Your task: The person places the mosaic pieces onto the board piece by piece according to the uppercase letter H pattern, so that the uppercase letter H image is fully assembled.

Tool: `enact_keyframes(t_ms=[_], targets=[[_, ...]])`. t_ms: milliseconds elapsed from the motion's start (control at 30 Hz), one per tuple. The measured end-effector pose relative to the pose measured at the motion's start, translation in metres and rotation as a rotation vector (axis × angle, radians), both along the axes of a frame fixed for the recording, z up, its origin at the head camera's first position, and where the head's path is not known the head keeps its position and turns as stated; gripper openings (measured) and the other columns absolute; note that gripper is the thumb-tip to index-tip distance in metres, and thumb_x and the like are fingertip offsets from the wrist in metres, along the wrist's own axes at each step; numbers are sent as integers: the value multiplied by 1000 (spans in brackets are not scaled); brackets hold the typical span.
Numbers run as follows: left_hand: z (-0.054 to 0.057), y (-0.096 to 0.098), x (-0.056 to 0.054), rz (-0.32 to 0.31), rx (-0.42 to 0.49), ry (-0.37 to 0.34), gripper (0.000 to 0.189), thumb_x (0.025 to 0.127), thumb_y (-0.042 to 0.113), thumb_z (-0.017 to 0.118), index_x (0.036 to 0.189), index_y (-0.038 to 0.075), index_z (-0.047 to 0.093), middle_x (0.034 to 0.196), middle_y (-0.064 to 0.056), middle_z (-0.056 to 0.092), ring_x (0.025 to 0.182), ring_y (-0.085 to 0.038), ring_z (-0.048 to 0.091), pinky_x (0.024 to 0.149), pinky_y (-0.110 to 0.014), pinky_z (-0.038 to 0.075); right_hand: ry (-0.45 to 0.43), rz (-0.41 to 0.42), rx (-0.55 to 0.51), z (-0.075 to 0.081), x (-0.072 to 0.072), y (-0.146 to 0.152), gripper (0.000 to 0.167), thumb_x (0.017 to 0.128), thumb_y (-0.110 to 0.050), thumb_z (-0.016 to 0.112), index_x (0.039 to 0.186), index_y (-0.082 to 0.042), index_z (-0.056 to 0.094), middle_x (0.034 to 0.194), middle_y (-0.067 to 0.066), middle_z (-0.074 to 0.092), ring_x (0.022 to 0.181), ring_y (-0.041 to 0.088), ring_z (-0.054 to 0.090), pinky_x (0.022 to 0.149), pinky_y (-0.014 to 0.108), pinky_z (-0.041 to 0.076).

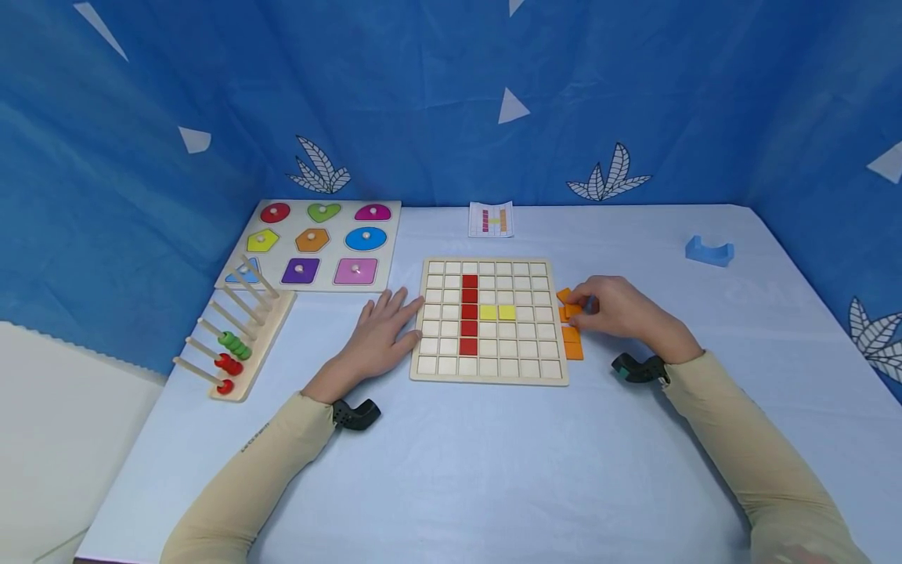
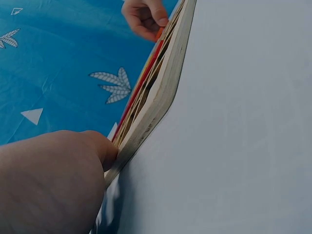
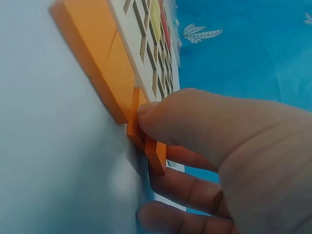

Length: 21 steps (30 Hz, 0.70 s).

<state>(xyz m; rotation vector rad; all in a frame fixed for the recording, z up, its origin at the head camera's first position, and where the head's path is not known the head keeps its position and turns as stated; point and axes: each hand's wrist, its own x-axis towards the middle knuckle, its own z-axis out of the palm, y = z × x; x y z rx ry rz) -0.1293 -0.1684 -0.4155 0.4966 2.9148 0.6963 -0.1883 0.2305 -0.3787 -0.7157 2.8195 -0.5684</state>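
A wooden grid board (image 1: 489, 377) lies on the table, with a column of red tiles (image 1: 469, 312) and two yellow tiles (image 1: 497, 312) in its cells. My left hand (image 1: 380, 333) rests at the board's left edge, fingers spread; its thumb touches the edge in the left wrist view. At the opposite edge my right hand (image 1: 613, 308) pinches an orange tile (image 3: 138, 119) between thumb and fingers. More orange tiles (image 1: 572, 345) lie along that edge, and another orange piece (image 3: 157, 155) shows beneath the thumb in the right wrist view.
Behind the board stands a small pattern card (image 1: 491, 220). To the left are a knobbed shape puzzle (image 1: 384, 270) and a peg rack (image 1: 271, 333) with red and green beads. A blue curved block (image 1: 709, 251) sits at the back right, before a blue curtain (image 1: 437, 102).
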Motion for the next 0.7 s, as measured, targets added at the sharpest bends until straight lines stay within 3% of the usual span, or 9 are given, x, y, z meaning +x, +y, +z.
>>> enact_keyframes(t_ms=[433,700], targets=[[0,0,0,0,-4,0,63,101,35,50,158,12,39,169,-20,24,158,-45,12,124,-68,7,6,-6,14,1,-1,1,35,82,-20,83,113,-3,77,94,8,72,74,18,53,64,28,45],[1,0,0,0,-4,-6,63,101,35,50,158,12,38,169,-20,24,159,-45,11,125,-68,7,-4,-13,6,2,-1,1,36,83,-17,82,116,-1,76,100,10,73,75,18,55,65,28,48]])
